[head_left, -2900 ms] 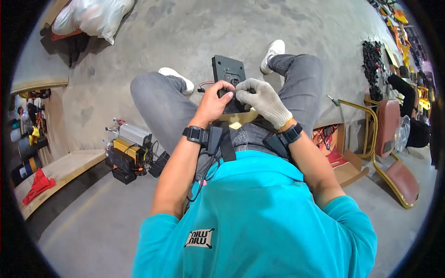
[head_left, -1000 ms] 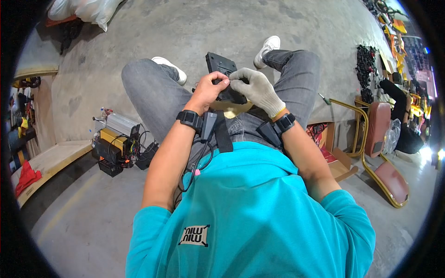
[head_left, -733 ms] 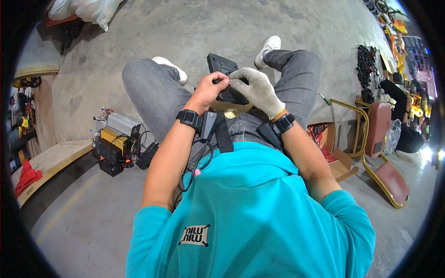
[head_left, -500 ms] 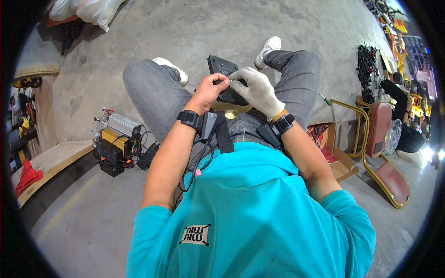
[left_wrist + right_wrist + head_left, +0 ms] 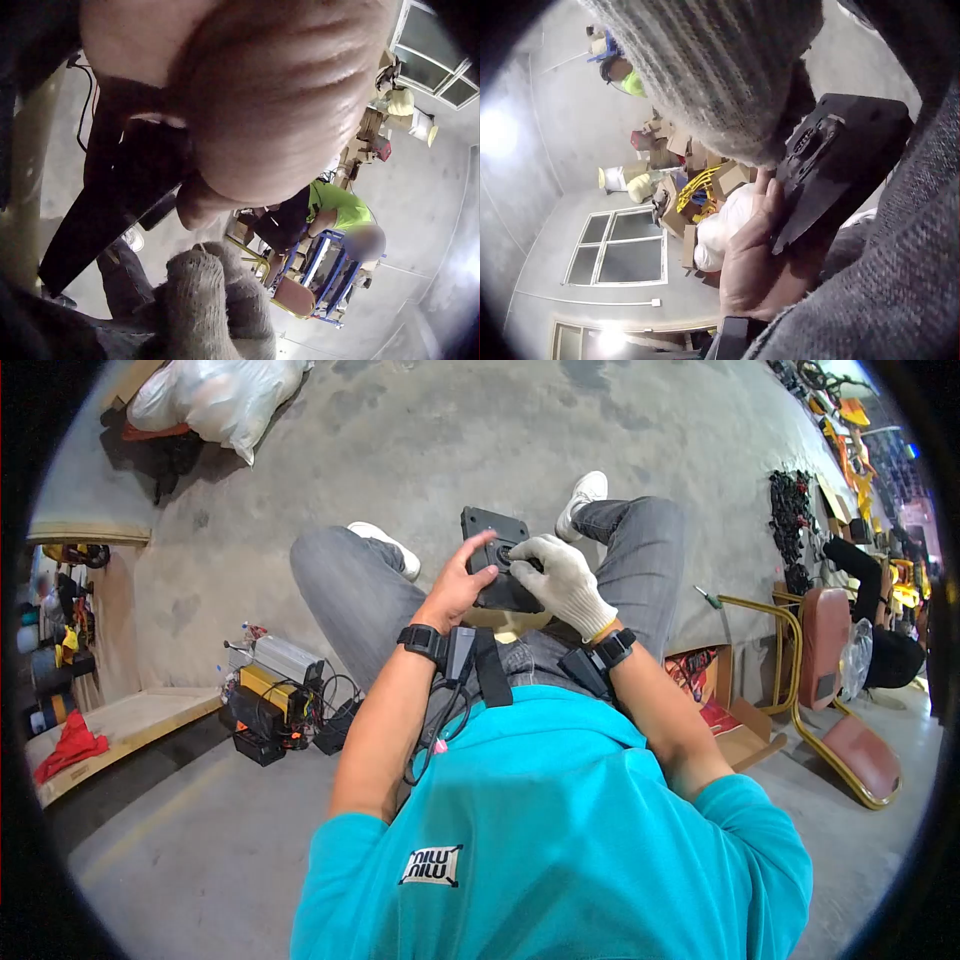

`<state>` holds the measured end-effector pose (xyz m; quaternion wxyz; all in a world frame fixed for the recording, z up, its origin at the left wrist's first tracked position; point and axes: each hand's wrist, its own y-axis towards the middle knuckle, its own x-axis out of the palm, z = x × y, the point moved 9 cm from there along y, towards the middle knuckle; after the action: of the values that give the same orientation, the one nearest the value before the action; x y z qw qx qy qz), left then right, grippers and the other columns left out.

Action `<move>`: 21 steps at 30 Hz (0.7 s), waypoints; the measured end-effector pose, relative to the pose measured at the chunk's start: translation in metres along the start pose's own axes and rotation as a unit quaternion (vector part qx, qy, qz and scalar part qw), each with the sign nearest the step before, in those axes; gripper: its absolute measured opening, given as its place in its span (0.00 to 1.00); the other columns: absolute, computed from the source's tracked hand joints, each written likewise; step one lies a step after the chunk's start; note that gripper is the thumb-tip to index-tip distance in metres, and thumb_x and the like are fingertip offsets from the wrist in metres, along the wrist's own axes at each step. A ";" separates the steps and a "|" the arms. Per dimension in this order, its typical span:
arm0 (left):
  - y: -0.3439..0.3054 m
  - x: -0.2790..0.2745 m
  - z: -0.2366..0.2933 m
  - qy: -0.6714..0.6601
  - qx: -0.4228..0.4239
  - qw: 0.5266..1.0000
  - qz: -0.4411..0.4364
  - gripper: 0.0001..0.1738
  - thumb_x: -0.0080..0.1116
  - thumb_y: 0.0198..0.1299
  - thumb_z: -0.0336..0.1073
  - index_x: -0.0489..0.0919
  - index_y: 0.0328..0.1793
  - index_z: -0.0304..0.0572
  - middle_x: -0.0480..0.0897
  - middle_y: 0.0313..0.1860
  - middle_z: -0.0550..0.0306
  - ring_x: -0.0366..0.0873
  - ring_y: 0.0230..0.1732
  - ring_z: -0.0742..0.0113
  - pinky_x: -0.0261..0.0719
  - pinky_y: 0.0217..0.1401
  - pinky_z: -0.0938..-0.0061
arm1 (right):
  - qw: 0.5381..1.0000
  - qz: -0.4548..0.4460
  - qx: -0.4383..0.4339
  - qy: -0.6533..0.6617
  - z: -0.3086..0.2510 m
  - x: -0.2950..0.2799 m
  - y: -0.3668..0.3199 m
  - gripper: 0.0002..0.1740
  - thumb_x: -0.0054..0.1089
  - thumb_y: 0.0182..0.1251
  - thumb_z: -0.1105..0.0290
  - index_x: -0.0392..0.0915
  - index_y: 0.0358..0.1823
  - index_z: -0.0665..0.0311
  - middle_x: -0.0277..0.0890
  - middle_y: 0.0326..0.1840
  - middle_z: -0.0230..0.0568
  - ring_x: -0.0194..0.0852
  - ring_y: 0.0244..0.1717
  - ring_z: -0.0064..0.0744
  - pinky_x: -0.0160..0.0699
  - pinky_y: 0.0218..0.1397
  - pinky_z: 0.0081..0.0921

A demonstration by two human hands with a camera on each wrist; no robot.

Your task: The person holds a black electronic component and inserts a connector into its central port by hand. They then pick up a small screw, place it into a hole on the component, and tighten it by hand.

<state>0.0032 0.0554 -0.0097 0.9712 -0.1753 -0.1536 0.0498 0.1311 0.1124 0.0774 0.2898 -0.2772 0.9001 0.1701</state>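
Note:
A black flat case tilts between the person's thighs, with a round fitting near its middle. The bare left hand holds its left side, thumb and forefinger spread. In the right wrist view that hand grips the case along its lower edge. The gloved right hand has bent fingers at the round fitting; whether they pinch a small part is hidden. In the left wrist view, the glove is just below the left hand.
Metal and yellow boxes with wires lie left of the person. To the right are an open carton and a gold-framed chair. White bags lie at the upper left. Another person in a bright shirt bends in the background.
The fingertips of both hands, together before, are apart. The left hand has spread onto the case's side, and the gloved fingers rest at the fitting. The head view has shifted.

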 end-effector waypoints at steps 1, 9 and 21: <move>-0.002 -0.002 0.009 -0.053 0.032 0.998 0.024 0.33 0.56 0.64 0.20 0.67 0.76 0.46 0.81 0.54 0.58 0.79 0.52 0.70 0.78 0.58 0.73 | 1.000 0.001 -0.002 0.000 -0.001 -0.001 0.000 0.08 0.66 0.60 0.69 0.82 0.38 0.62 0.78 0.36 0.47 0.80 0.39 0.49 0.78 0.42 0.38; -0.001 -0.010 -0.009 -0.046 -0.061 0.997 0.019 0.33 0.56 0.62 0.19 0.64 0.74 0.35 0.80 0.56 0.52 0.81 0.50 0.67 0.80 0.56 0.72 | 0.995 0.001 -0.056 -0.077 -0.019 -0.003 0.004 0.08 0.68 0.58 0.71 0.82 0.39 0.61 0.77 0.35 0.43 0.79 0.38 0.46 0.78 0.42 0.37; 0.004 0.000 -0.015 -0.080 -0.045 0.995 -0.044 0.23 0.55 0.63 0.21 0.71 0.65 0.32 0.82 0.54 0.54 0.81 0.51 0.67 0.80 0.58 0.70 | 0.983 -0.056 -0.097 -0.148 -0.024 0.013 0.009 0.06 0.66 0.58 0.67 0.82 0.37 0.56 0.75 0.37 0.40 0.76 0.44 0.48 0.77 0.44 0.41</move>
<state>0.0080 0.0546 -0.0248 0.9482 -0.2068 -0.2409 0.0138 0.1062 0.1032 0.0895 0.4004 -0.3257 0.8097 0.2792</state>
